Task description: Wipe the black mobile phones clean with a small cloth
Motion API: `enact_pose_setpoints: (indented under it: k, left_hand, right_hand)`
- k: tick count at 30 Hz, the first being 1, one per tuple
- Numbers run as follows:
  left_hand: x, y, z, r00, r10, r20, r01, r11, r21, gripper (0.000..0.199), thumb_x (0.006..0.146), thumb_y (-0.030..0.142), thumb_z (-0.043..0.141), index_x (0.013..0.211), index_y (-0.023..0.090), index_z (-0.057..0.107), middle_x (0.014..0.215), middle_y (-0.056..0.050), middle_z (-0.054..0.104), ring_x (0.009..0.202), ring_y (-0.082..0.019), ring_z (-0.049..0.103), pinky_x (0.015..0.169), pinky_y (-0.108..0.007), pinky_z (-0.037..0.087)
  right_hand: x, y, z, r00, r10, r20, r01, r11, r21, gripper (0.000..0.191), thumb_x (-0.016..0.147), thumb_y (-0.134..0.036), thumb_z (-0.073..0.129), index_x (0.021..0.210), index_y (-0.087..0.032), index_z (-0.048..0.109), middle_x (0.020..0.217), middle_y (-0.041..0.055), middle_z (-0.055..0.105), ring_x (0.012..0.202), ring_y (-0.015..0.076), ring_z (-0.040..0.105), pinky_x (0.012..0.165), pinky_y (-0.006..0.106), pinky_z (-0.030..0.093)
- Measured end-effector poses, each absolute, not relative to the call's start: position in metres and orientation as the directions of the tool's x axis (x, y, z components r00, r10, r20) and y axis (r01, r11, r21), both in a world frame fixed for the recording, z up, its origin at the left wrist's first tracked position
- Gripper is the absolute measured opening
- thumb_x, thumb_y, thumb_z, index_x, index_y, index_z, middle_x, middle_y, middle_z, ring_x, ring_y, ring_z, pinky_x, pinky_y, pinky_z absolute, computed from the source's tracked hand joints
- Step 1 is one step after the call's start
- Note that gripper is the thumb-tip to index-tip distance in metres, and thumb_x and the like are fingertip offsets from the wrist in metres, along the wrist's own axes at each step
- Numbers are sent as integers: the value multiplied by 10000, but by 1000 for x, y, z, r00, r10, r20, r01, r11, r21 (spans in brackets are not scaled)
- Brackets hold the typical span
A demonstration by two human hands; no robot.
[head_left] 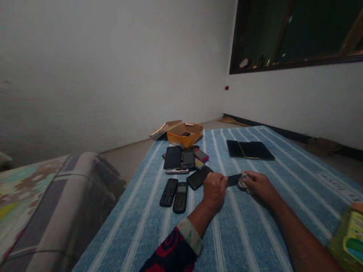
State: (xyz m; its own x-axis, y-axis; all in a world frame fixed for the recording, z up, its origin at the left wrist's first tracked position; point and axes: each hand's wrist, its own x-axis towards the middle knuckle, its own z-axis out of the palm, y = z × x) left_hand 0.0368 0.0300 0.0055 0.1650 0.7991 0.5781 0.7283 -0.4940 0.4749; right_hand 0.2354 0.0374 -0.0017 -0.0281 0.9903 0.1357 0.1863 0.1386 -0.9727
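Observation:
My left hand is closed around one end of a dark, flat phone held just above the striped cloth. At the phone's other end, my right hand pinches a crumpled pale cloth against it. Close by my left hand lies a black phone, partly hidden by the fingers. Two keypad phones rest side by side to its left. Behind them is a pile of phones, with a large black one, a grey touchscreen one and a pink-edged one.
An open orange box, its lid beside it, stands at the table's far end. Several flat black phones lie in a row at the right. A yellow-green container is at the right edge. A covered bed or sofa stands left.

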Motion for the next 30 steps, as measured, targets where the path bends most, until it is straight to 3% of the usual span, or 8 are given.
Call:
enact_pose_setpoints:
  k: [7, 13, 18, 22, 26, 30]
  left_hand:
    - [38, 30, 11, 150, 856, 495, 705, -443, 553, 252, 924, 232, 534, 714, 162, 655, 738, -58, 678, 735, -182, 613, 709, -288, 414]
    - [38, 31, 12, 138, 882, 451, 667, -419, 616, 294, 939, 247, 498, 701, 167, 650, 697, -35, 668, 693, -162, 627, 666, -262, 433]
    - [40, 30, 9, 152, 864, 480, 636, -458, 621, 182, 916, 217, 514, 1001, 145, 658, 972, -93, 704, 939, -209, 642, 866, -329, 481]
    - [41, 25, 8, 276, 832, 480, 630, -534, 564, 441, 809, 291, 675, 1198, 119, 562, 1146, -143, 646, 1064, -287, 573, 939, -441, 469]
    - [40, 22, 10, 404, 834, 375, 617, -551, 562, 702, 637, 386, 829, 1223, 140, 530, 1163, -133, 618, 1083, -320, 543, 919, -463, 472]
    - [38, 24, 11, 499, 813, 301, 587, -572, 573, 816, 527, 388, 891, 1221, 176, 519, 1152, -104, 605, 1089, -319, 538, 952, -468, 436]
  right_hand:
    - [234, 32, 4, 26, 999, 38, 53, 36, -998, 454, 637, -481, 783, 934, -141, 737, 724, 54, 703, 597, 166, 622, 514, 245, 462]
    - [231, 32, 7, 74, 997, 39, 73, 34, -997, 456, 626, -524, 775, 857, -135, 722, 680, 50, 685, 543, 152, 589, 474, 240, 433]
    - [229, 36, 3, 143, 984, 102, 141, 82, -987, 418, 669, -534, 731, 834, -151, 729, 713, 48, 699, 608, 168, 611, 550, 254, 462]
    - [230, 40, -1, 207, 965, 163, 217, 117, -969, 426, 707, -551, 684, 811, -141, 734, 708, 53, 705, 642, 187, 623, 586, 269, 468]
    - [230, 42, -1, 274, 937, 216, 353, 111, -929, 399, 724, -520, 633, 770, -138, 742, 654, 53, 696, 610, 205, 616, 566, 288, 457]
    - [230, 44, -3, 267, 918, 293, 474, 140, -869, 343, 737, -455, 594, 752, -153, 757, 676, 64, 719, 659, 233, 649, 618, 311, 482]
